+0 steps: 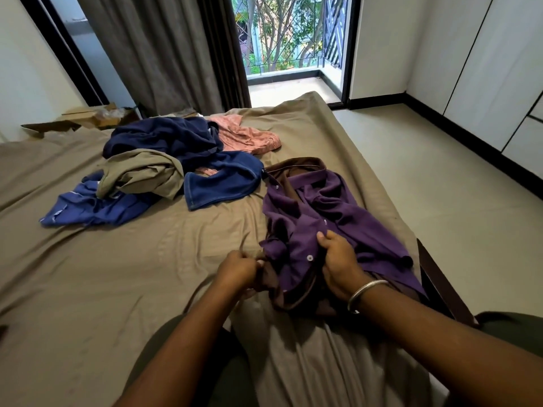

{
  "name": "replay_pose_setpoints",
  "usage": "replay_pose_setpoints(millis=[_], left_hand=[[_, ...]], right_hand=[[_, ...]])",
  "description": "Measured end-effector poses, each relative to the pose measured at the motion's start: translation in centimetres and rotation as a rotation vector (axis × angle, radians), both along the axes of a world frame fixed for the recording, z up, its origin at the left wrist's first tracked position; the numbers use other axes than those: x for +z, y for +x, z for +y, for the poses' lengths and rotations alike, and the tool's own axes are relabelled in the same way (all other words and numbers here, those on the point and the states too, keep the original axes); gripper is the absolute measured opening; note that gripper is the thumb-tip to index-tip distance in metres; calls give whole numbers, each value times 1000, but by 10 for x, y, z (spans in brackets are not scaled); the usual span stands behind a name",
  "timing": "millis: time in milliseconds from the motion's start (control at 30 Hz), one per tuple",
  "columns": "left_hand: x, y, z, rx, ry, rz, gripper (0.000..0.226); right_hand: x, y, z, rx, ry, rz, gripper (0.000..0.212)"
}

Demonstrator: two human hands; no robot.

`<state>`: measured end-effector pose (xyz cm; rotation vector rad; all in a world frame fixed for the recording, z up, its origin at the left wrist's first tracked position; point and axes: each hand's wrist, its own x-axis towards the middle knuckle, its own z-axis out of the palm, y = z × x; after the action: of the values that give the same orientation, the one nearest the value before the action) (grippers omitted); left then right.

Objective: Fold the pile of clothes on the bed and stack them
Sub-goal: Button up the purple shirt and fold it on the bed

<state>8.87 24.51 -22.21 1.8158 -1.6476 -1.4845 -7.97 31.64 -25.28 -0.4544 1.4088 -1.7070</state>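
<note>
A crumpled purple button shirt (332, 212) with brown lining lies at the right side of the bed (102, 274). My right hand (338, 259), with a metal bangle on the wrist, grips the shirt's front near a white button. My left hand (239, 270) pinches the shirt's brown hem at its left edge. Further back sits the loose pile: a navy garment (164, 136), a blue garment (223, 180), a khaki garment (141, 174), a lighter blue garment (88, 207) and a pink garment (246, 133).
The bed's tan sheet is wrinkled. The dark bed frame (440, 283) shows at the right edge, with tiled floor (440, 183) beyond. Cardboard boxes (97, 117) stand behind the bed at the left, under grey curtains (164, 48) and a balcony door.
</note>
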Motion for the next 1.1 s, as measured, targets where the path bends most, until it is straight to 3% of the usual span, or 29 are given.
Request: replay_pose_setpoints(millis=[100,167,233,300,367,500,600,700,800,900,967,1100], left_hand=[[2,2,-1,114,-70,57,11],[1,4,0,71,-73,82,18],[3,7,1,-45,-126,-2,23],[7,10,4,-213,-265,-286,20],[8,6,11,-343,-371,-322,23],[9,-16,30,-599,-367,-100,24],[4,-19,35,-728,-394,-228,24],[2,-16,36,-765,-452,-283,19],[13,-13,38,-605,-794,-384,23],[34,-13,44,-400,-1046,-287,17],[37,-14,48,-388,-1034,-224,17],[32,-17,50,-348,-755,-99,20]], right_hand=[[6,-10,3,60,54,-25,24],[9,-8,5,109,112,8,23],[7,-6,6,100,121,258,33],[5,-6,8,51,175,691,32],[12,-5,11,-9,142,860,30],[25,-8,9,54,17,433,32],[33,-11,11,60,43,279,27],[31,-18,11,49,11,243,25],[25,-26,9,-33,44,269,23],[25,-30,11,22,132,306,15],[27,-22,15,112,169,265,15],[23,-6,13,53,217,358,32]])
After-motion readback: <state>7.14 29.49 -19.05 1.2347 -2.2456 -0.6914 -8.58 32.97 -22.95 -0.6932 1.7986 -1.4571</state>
